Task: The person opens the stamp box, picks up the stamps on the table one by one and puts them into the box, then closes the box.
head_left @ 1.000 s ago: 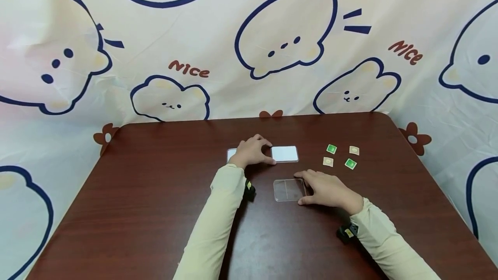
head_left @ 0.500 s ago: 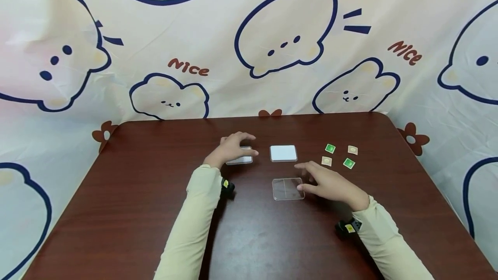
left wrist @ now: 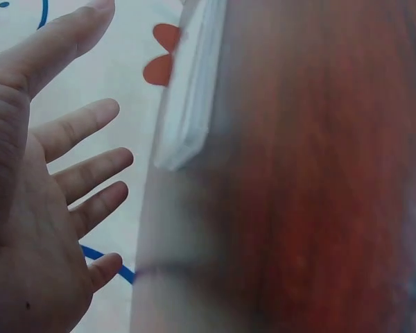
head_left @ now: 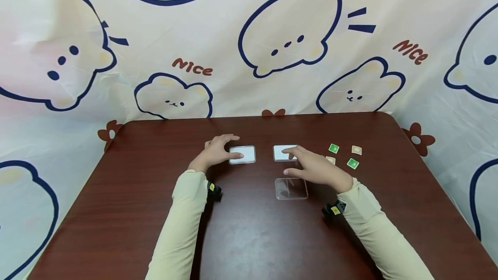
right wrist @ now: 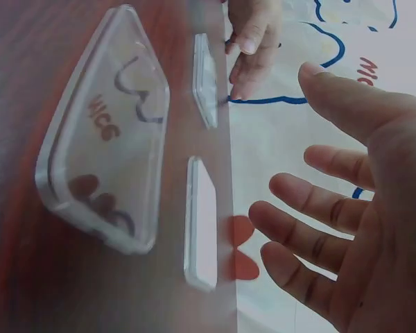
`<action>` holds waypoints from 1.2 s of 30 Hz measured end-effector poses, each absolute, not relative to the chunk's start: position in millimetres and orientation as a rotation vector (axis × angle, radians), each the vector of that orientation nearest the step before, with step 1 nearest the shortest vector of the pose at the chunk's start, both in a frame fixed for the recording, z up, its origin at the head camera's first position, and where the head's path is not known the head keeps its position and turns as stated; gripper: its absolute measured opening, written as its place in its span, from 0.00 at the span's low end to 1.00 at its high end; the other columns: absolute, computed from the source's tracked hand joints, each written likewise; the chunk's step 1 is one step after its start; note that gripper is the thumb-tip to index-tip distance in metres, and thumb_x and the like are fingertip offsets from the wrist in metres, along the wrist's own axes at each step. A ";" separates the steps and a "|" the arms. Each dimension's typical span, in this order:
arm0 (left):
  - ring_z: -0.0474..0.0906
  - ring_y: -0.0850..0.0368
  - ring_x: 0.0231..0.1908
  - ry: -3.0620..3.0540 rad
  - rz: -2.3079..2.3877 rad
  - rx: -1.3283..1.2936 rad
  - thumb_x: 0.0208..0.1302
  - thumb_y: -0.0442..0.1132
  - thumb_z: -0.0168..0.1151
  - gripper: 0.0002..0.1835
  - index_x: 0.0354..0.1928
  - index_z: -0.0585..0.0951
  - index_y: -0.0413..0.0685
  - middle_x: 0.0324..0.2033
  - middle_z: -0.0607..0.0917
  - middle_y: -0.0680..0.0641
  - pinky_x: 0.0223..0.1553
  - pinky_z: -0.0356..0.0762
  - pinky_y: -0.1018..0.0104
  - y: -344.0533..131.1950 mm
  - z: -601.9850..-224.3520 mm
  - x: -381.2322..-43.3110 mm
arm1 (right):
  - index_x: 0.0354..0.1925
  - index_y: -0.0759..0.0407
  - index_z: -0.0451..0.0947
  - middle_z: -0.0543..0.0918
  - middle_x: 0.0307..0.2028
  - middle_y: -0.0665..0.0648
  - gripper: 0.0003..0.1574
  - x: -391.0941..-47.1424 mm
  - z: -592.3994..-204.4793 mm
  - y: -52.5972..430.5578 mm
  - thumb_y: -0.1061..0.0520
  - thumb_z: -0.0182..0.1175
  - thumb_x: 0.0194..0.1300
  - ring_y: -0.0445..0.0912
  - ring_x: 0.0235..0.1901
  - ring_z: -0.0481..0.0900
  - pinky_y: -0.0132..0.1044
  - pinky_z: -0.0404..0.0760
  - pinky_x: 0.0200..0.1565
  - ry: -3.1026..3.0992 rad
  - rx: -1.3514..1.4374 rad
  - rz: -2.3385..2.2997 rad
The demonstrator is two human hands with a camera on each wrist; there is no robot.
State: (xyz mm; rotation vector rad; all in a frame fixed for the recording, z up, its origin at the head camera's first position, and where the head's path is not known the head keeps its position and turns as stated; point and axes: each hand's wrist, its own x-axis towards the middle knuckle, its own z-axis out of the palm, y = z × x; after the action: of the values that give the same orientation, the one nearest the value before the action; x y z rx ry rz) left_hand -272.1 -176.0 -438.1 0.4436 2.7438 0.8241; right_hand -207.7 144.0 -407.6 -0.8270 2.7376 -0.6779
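Observation:
Two shallow clear boxes with white surfaces lie side by side toward the back of the table. My left hand (head_left: pixel 215 152) is spread at the left end of the left white box (head_left: pixel 245 155), thumb overlapping its corner in the head view. In the left wrist view its fingers are apart and hold nothing. My right hand (head_left: pixel 315 168) reaches over the right white box (head_left: pixel 278 154), covering part of it. The right wrist view shows that hand (right wrist: pixel 353 215) with fingers spread and nothing in them. A transparent rectangular case (right wrist: pixel 114 132) lies nearer me, below the right hand.
Several small square pieces lie at the right: a green one (head_left: pixel 333 148), another green one (head_left: pixel 352 163), a beige one (head_left: pixel 356 150), and a beige one (head_left: pixel 330 160) partly behind the right hand. A printed cloth (head_left: pixel 225 33) stands behind the brown table (head_left: pixel 128 211).
My left hand has moved left from between the white boxes to the left box's outer end. My right hand has come off the transparent case and shifted up and left over the right white box.

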 end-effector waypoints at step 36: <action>0.49 0.46 0.74 2.633 0.944 0.466 0.52 0.51 0.73 0.39 0.68 0.70 0.56 0.74 0.58 0.53 0.67 0.40 0.44 -205.2 -466.8 -274.5 | 0.72 0.64 0.56 0.72 0.65 0.63 0.51 -273.1 -435.8 30.8 0.40 0.62 0.62 0.54 0.61 0.75 0.49 0.77 0.55 2.708 -0.654 -0.289</action>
State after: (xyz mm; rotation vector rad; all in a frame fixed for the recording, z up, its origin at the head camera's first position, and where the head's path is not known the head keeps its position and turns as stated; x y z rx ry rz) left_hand -274.5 -205.2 -466.8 0.4664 2.6330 0.9445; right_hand -273.1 30.8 -435.8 -0.6537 2.7084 -0.2888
